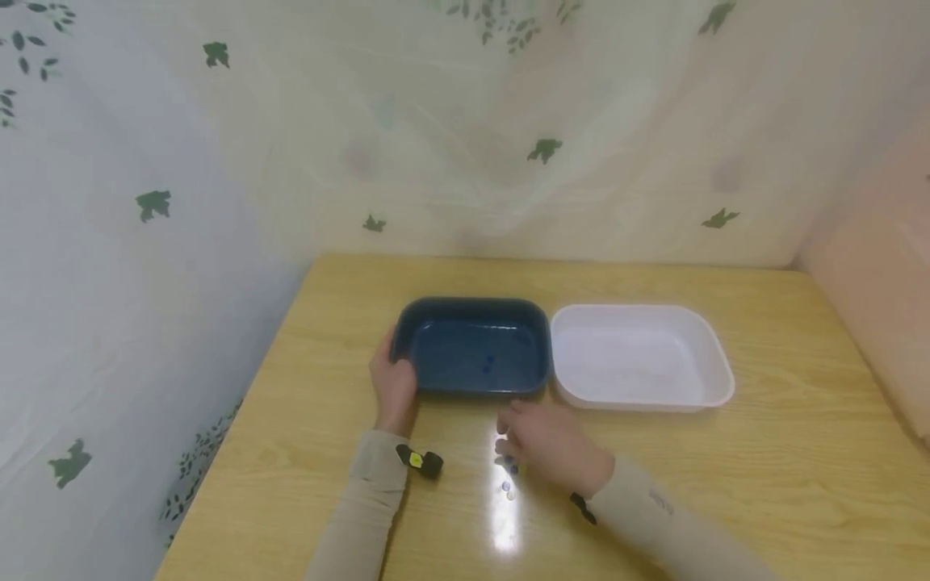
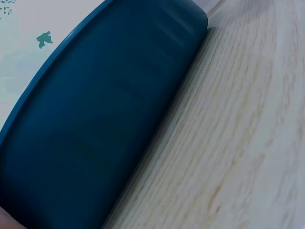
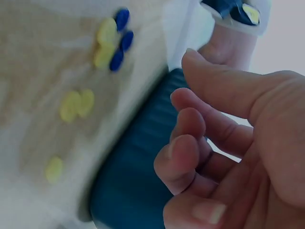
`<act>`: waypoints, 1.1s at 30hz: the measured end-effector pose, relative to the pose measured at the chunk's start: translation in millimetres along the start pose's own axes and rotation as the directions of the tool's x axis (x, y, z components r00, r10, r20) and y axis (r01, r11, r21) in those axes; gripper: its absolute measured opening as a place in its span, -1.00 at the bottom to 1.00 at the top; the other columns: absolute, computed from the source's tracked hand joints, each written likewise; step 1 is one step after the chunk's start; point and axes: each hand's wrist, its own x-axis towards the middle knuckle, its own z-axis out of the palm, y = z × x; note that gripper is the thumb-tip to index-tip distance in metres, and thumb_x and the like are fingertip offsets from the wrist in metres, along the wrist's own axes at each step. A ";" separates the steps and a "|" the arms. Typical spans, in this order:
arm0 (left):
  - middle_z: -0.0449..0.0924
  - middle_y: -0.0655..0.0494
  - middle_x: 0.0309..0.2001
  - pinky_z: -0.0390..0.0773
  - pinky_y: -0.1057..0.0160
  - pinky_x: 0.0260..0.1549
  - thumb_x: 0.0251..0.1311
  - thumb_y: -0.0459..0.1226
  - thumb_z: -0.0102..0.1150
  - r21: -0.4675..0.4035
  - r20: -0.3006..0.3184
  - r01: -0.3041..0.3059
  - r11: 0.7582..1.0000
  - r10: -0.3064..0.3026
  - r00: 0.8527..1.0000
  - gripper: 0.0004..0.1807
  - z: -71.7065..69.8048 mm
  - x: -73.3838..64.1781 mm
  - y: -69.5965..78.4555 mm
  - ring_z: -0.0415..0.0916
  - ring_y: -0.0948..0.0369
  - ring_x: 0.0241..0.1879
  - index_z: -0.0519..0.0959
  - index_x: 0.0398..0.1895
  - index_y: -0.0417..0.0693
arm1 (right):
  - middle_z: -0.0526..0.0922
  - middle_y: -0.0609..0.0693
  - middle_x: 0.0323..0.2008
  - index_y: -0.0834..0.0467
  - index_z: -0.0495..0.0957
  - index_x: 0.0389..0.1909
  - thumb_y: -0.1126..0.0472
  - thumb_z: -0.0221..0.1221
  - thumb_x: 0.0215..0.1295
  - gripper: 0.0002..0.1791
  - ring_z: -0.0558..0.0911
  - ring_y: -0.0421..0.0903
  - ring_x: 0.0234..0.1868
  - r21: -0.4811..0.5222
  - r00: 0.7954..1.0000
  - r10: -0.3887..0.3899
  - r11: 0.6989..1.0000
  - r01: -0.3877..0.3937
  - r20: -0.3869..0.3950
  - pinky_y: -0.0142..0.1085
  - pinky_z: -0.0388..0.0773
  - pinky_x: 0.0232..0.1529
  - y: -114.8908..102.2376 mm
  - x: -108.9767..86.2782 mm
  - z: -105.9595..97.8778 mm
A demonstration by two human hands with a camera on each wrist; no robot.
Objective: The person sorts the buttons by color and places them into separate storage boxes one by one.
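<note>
Left of the white tub (image 1: 628,355), the dark-blue tub (image 1: 445,355) faced up, long axis left-to-right, left end gripped by the left hand (image 1: 395,389); the right hand (image 1: 554,444), loosely curled, empty, hovered near yellow and blue discs (image 3: 70,107).

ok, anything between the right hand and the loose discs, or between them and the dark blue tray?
Nothing visible blocks the right hand from the loose discs. Toward the dark blue tray, its near wall stands in the way; in the head view, the right hand's fingers also overhang that stretch.
</note>
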 end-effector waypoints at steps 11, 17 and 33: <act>0.34 -0.04 0.35 0.17 0.17 0.38 0.04 -0.63 -0.24 0.025 -0.009 -0.019 0.999 0.020 1.000 -0.28 1.1 0.2 -2.5 0.19 0.09 0.38 0.35 0.36 -0.18 | 0.47 -0.23 -0.47 -0.05 0.51 -0.49 0.12 0.34 0.09 -0.84 0.51 -0.25 -0.48 -0.032 0.999 -0.039 0.999 0.040 0.009 -0.36 0.41 -0.57 4.4 -5.4 20.7; 0.33 -0.09 0.35 0.17 0.15 0.38 0.04 -0.64 -0.26 0.043 0.004 -0.036 0.998 0.036 0.999 -0.29 0.6 1.0 -2.3 0.17 0.06 0.39 0.33 0.36 -0.23 | 0.45 -0.25 -0.49 -0.04 0.50 -0.51 0.14 0.33 0.12 -0.83 0.47 -0.29 -0.48 0.015 1.000 -0.025 1.000 0.024 0.012 -0.39 0.42 -0.53 7.4 -4.7 22.3; 0.38 -0.10 0.32 0.20 0.13 0.37 0.04 -0.64 -0.27 0.051 0.003 -0.066 0.996 0.066 0.998 -0.30 -1.3 2.3 -3.7 0.22 0.04 0.37 0.38 0.33 -0.22 | 0.44 -0.21 -0.53 0.04 0.48 -0.51 0.13 0.32 0.16 -0.80 0.45 -0.28 -0.53 -0.018 0.998 -0.018 1.000 0.019 0.064 -0.42 0.42 -0.59 5.4 -4.7 24.1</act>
